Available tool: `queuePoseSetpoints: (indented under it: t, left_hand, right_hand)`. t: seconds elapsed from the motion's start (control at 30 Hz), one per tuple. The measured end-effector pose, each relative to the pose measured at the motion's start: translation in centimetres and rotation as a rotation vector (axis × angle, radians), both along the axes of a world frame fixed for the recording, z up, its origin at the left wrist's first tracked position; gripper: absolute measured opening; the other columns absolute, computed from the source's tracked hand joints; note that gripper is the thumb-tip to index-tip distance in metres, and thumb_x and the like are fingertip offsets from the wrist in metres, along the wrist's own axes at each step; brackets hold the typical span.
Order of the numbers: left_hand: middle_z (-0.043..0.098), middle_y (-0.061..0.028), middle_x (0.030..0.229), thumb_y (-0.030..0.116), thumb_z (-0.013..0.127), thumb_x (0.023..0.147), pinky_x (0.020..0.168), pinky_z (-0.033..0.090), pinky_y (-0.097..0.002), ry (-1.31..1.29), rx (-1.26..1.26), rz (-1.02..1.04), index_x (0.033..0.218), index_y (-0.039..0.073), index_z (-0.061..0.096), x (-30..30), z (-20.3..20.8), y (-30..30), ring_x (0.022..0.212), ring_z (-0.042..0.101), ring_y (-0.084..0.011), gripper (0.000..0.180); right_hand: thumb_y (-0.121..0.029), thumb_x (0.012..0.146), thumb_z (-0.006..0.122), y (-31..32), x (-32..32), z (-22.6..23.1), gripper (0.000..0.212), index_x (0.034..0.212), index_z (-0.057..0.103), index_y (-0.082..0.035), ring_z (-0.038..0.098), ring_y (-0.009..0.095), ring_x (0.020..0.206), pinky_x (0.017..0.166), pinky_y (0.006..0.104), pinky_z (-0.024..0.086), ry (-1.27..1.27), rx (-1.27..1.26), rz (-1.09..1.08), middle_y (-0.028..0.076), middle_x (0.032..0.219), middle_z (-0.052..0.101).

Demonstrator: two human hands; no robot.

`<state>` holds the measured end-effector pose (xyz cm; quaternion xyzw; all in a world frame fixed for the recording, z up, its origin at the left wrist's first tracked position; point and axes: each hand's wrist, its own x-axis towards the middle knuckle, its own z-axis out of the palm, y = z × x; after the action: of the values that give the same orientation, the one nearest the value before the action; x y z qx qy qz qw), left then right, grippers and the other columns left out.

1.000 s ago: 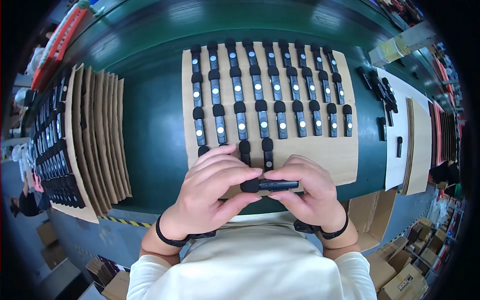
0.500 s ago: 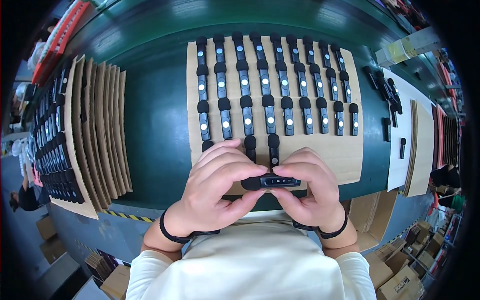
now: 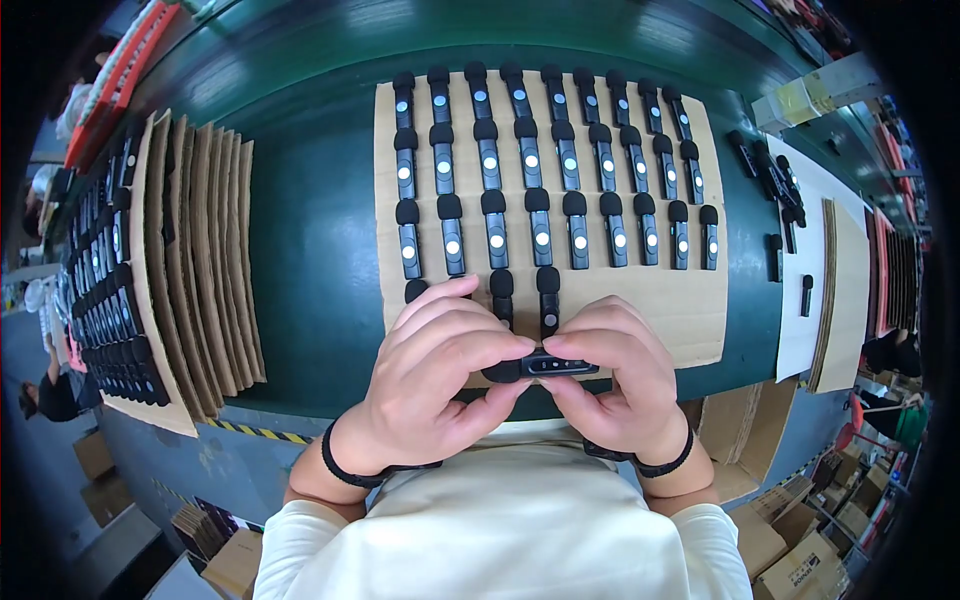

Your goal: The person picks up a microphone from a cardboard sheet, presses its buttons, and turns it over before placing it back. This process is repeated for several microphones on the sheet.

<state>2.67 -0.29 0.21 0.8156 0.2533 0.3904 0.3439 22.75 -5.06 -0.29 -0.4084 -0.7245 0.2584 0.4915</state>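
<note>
Between my two hands a small black wireless microphone with a foam windscreen (image 3: 560, 366) lies sideways, its foam end to the left. The face turned up carries a glossy strip with small marks. My left hand (image 3: 435, 370) pinches it near the foam end between thumb and fingers. Closed on the body towards the other end is my right hand (image 3: 625, 370). Just beyond, a cardboard sheet (image 3: 650, 312) bears rows of similar microphones (image 3: 489, 165), most with a round white spot. In the nearest, shorter row, my left hand partly hides some of them.
Upright cardboard sheets (image 3: 205, 270) stand at the left beside a board packed with more microphones (image 3: 105, 280). Several loose microphones (image 3: 775, 180) lie at the right, by a white sheet (image 3: 795, 330) and stacked cardboard (image 3: 842, 300). The green table (image 3: 310, 220) lies under the work.
Both hands keep their pinch on the microphone, which stays in nearly the same place. My right fingertips have shifted very slightly left along it.
</note>
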Motion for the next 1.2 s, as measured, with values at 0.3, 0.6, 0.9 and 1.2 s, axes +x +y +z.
queuePoseSetpoints:
  t: [0.3, 0.6, 0.9, 1.2]
  left_hand:
    - [0.066, -0.0076, 0.087, 0.009, 0.080, 0.070, 0.094, 0.046, -0.0486, 0.008, -0.055, 0.023, 0.098, 0.006, 0.067, 0.4, 0.1, 0.1, 0.082, 0.063, -0.0259, 0.031]
    - [0.067, -0.0101, 0.092, 0.007, 0.076, 0.073, 0.098, 0.042, -0.0494, 0.012, -0.045, 0.000, 0.098, 0.005, 0.064, 0.2, -0.3, 0.2, 0.086, 0.064, -0.0270, 0.028]
    - [0.065, -0.0102, 0.104, 0.005, 0.073, 0.070, 0.100, 0.041, -0.0510, 0.065, -0.010, -0.028, 0.098, 0.005, 0.063, 0.8, -1.2, -0.3, 0.094, 0.062, -0.0288, 0.030]
    - [0.064, -0.0109, 0.104, 0.006, 0.073, 0.073, 0.101, 0.040, -0.0507, 0.101, 0.027, -0.036, 0.097, 0.004, 0.064, 0.9, -0.8, -0.2, 0.096, 0.062, -0.0294, 0.026]
  right_hand:
    - [0.001, 0.076, 0.074, 0.1, 0.1, -0.4, 0.032, 0.104, 0.060, 0.000, 0.060, 0.024, 0.081, 0.070, 0.0337, 0.047, 0.075, -0.045, 0.044, 0.013, 0.095, 0.064]
    - [0.004, 0.073, 0.073, -0.3, 0.7, -0.2, 0.035, 0.107, 0.063, -0.001, 0.061, 0.027, 0.090, 0.075, 0.0350, 0.049, 0.213, -0.164, 0.061, 0.013, 0.103, 0.064]
    - [-0.002, 0.076, 0.070, -0.2, 0.1, 0.8, 0.027, 0.102, 0.064, -0.002, 0.059, 0.024, 0.082, 0.074, 0.0342, 0.046, -0.023, 0.007, 0.048, 0.011, 0.099, 0.063]
    - [0.002, 0.073, 0.072, -0.7, 0.8, 0.6, 0.032, 0.104, 0.065, -0.001, 0.061, 0.027, 0.080, 0.069, 0.0351, 0.049, -0.031, -0.005, 0.022, 0.012, 0.100, 0.065]
